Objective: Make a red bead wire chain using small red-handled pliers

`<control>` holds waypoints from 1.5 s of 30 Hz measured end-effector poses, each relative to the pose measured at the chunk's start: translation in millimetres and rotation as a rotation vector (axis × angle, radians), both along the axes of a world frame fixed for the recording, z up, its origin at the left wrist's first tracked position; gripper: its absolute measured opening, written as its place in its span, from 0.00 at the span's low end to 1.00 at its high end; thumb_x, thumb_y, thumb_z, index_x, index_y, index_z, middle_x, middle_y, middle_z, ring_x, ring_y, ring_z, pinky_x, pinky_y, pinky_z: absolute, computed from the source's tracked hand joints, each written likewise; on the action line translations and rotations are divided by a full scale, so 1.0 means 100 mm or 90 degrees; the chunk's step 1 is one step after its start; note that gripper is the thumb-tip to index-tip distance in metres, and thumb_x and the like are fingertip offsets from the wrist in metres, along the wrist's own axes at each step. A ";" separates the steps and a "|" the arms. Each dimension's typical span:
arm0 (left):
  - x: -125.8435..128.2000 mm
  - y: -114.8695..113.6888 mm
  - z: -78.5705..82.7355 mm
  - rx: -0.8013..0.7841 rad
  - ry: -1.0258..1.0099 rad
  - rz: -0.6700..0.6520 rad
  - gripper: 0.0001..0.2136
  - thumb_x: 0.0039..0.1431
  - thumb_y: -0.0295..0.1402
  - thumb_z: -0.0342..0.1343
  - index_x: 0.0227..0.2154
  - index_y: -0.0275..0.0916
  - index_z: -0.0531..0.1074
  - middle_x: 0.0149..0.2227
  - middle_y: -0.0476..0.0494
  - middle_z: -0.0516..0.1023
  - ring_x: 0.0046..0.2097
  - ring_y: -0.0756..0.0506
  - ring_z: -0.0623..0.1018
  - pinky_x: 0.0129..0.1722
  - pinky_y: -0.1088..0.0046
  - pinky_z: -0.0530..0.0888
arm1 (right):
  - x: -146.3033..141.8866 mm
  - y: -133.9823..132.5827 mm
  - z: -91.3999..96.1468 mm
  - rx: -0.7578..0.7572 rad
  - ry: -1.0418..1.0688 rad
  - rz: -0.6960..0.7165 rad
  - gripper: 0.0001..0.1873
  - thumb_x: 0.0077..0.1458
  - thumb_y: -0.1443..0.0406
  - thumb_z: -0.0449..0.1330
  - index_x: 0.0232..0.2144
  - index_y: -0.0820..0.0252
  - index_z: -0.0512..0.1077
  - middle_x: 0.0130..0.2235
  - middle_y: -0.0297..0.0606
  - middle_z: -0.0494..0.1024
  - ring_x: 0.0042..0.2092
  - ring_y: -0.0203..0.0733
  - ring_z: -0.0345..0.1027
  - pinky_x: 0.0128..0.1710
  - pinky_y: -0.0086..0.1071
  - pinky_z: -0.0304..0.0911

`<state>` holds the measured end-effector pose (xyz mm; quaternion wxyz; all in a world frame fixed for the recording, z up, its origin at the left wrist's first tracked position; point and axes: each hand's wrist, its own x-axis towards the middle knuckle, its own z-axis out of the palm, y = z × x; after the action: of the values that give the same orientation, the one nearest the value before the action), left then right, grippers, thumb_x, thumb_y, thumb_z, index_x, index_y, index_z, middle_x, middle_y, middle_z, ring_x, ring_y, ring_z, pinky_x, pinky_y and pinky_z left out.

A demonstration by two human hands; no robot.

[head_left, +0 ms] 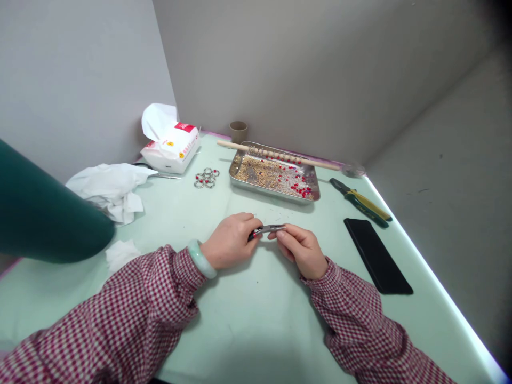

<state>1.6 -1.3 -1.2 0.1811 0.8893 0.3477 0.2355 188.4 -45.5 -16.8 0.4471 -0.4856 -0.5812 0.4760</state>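
My left hand (pixel 234 240) is wrapped round the dark, red-trimmed handle of small pliers (pixel 269 229), whose metal jaws point right. At the jaw tips, my right hand (pixel 301 248) pinches with thumb and fingers; whatever lies between them is too small to make out. Both hands are above the table's middle, in front of a metal tray (pixel 276 198) of gold, clear and red beads. Left of the tray lies a little group of wire rings with red beads (pixel 207 178).
A wooden stick (pixel 236 145) wound with beaded rings rests across the tray. Larger green-yellow pliers (pixel 362 205) and a black phone-like slab (pixel 377 256) lie right. Leftward are a tissue pack (pixel 172 146), scissors (pixel 166 175), crumpled tissue (pixel 108 186) and a dark green cylinder (pixel 48 208). A cup (pixel 239 130) stands behind.
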 end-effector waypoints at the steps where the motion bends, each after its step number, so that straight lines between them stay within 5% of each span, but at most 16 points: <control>1: 0.00 0.00 0.00 0.001 0.001 -0.001 0.05 0.59 0.28 0.50 0.32 0.35 0.71 0.30 0.44 0.72 0.33 0.46 0.70 0.33 0.71 0.67 | 0.00 0.00 0.00 0.002 0.000 -0.002 0.13 0.58 0.60 0.55 0.32 0.63 0.75 0.16 0.26 0.59 0.17 0.29 0.48 0.18 0.27 0.44; 45: -0.01 0.00 0.01 0.013 0.042 -0.022 0.05 0.58 0.28 0.51 0.31 0.35 0.71 0.30 0.45 0.70 0.33 0.47 0.69 0.32 0.72 0.65 | -0.02 -0.01 0.00 0.087 -0.104 0.020 0.13 0.58 0.64 0.53 0.33 0.65 0.76 0.16 0.26 0.58 0.19 0.30 0.48 0.19 0.27 0.47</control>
<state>1.0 -1.1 -0.5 0.1643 0.9041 0.3359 0.2066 186.8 -46.3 -17.1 0.4230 -0.4821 -0.6540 0.4010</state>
